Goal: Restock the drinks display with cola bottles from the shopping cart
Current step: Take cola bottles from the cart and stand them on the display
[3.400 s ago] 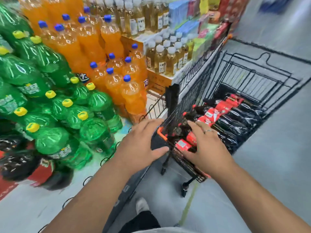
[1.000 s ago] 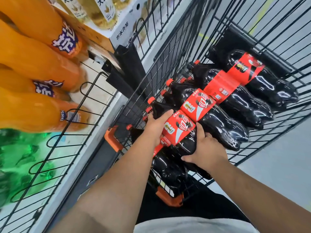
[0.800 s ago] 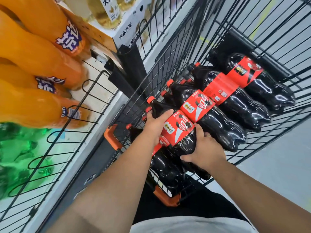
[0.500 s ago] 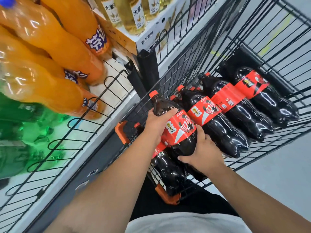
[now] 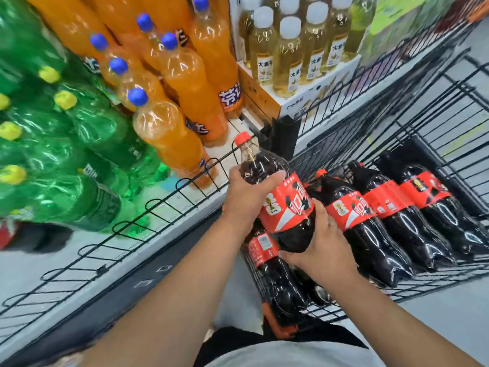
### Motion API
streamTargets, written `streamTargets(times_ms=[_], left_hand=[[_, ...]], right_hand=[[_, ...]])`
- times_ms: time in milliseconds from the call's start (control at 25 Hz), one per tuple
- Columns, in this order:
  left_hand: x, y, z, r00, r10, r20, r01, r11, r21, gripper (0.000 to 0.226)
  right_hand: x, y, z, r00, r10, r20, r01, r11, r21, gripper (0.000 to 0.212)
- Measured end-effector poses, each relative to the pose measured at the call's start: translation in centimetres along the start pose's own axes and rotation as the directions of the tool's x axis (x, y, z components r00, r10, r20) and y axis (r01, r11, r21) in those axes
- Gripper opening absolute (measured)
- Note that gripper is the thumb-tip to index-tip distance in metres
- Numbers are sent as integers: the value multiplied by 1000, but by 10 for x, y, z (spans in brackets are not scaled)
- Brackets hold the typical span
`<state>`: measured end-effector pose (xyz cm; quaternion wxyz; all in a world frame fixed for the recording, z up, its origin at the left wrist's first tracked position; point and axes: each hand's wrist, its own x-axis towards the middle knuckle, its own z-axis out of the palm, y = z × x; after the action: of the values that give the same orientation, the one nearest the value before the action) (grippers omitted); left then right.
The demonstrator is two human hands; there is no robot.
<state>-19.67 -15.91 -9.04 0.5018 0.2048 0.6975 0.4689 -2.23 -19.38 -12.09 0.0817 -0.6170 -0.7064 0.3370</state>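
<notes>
A large cola bottle [image 5: 284, 205] with a red label and red cap is lifted above the black wire shopping cart [image 5: 434, 123], its neck pointing toward the display. My left hand [image 5: 247, 196] grips its upper body just above the label. My right hand [image 5: 316, 243] holds its lower body from underneath. Several more cola bottles [image 5: 391, 221] lie side by side in the cart, and another cola bottle [image 5: 275, 284] lies below the lifted one. The drinks display [image 5: 169, 242] with its low wire front rail runs along the left.
Orange soda bottles [image 5: 174, 83] with blue caps and green bottles [image 5: 66, 144] with yellow caps stand on the display. Pale tea bottles [image 5: 288, 54] sit in a carton behind the cart. Dark bottles [image 5: 39, 237] stand at the far left. Grey floor lies to the right.
Both hands have raised the gripped cola bottle out of the row in the cart and swung it left toward the display. The view has turned left, showing more of the shelf.
</notes>
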Motion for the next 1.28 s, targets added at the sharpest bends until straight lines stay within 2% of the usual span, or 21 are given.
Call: streamTargets(times_ms=[120,240,320,640,800,880,1000,1280], left_hand=[[-15,9,-28,997,57,-42,-60,997,-56,72],[-35,16,-64,987,112,-114,-122,988,-89,95],[-50,19,-89,977,134,-164,-152,983,-106,102],[-131,17,-212,929,202,-309,-247,962,-114,101],[-168,10,-271,898,235,-371,-303,943,-136,85],[-183,6,-300,874,254,-413,-336,932,-138,91],[-207,5,-337,834,298,-465,-378,922,-87,97],[-236,6,-405,734,396,-552,-447,893,46,95]], right_hand=[[-8,-24,4,997,-77,-26,78,997,21,127],[-23,-51,14,989,-148,-29,148,989,0,129],[-36,-70,23,982,-186,-29,186,983,1,131],[-111,-158,70,932,-361,28,360,933,27,129],[-146,-199,100,899,-435,44,432,899,70,129],[-161,-219,115,882,-468,59,461,882,95,131],[-179,-248,136,858,-509,65,499,858,120,128],[-203,-306,174,799,-596,86,562,789,248,126]])
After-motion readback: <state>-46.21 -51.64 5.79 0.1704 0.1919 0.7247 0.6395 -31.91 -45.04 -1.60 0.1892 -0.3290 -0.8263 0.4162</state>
